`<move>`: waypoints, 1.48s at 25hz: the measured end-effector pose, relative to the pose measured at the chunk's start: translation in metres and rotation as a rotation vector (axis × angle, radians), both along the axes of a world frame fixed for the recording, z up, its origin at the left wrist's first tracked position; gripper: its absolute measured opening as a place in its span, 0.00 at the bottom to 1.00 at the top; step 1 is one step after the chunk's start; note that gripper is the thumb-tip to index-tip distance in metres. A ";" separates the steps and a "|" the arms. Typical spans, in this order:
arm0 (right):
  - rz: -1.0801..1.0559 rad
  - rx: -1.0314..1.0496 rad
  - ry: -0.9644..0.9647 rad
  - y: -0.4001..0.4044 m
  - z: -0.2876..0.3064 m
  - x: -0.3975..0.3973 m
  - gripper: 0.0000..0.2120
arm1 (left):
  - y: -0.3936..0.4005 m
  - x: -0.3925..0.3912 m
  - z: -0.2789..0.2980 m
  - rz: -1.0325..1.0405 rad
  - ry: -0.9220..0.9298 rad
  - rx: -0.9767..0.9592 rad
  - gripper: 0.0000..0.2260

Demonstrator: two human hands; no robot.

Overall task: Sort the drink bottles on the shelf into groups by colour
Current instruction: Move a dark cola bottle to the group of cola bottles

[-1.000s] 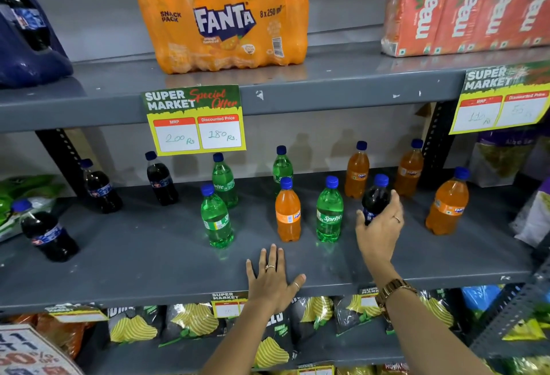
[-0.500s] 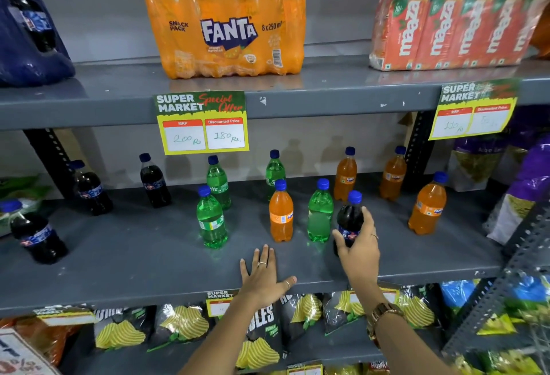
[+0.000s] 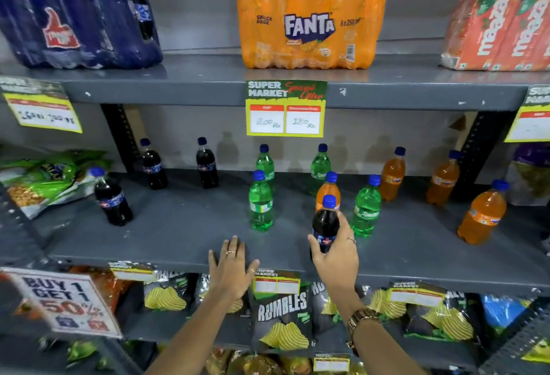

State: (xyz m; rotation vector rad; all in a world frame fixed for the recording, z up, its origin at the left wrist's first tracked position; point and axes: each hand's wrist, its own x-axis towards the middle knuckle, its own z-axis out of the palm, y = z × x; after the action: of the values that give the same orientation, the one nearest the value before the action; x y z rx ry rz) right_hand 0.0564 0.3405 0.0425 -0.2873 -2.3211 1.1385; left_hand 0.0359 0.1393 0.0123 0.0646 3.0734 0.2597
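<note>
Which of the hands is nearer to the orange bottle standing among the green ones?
The right. The right hand holds a dark cola bottle directly in front of that orange bottle. The left hand lies flat on the shelf edge, further to the left.

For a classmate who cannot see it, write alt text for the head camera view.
A person's right hand grips a dark cola bottle with a blue cap at the front of a grey metal shelf; the left hand rests flat on the shelf edge. Dark, green and orange bottles stand behind.

FANTA – orange multipack (image 3: 311, 14); price tag (image 3: 285, 108) – SUPER MARKET, 200/180 Rs; RUMBLES – chip bag (image 3: 281, 315).
</note>
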 end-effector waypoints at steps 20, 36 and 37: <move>0.309 0.100 -0.025 -0.194 0.000 -0.070 0.35 | -0.157 -0.017 -0.013 0.328 -0.080 0.114 0.66; 0.445 0.057 -0.016 -0.264 0.003 -0.117 0.36 | -0.166 -0.019 -0.012 0.330 -0.180 0.185 0.44; 0.443 0.070 -0.013 -0.264 0.002 -0.117 0.36 | -0.166 -0.020 -0.012 0.332 -0.190 0.184 0.44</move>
State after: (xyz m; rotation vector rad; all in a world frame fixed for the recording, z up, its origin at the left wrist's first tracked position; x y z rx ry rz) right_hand -0.0606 0.0763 0.0448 0.2614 -2.5010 1.2511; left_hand 0.0163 -0.0268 0.0004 -0.4387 2.8482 0.5295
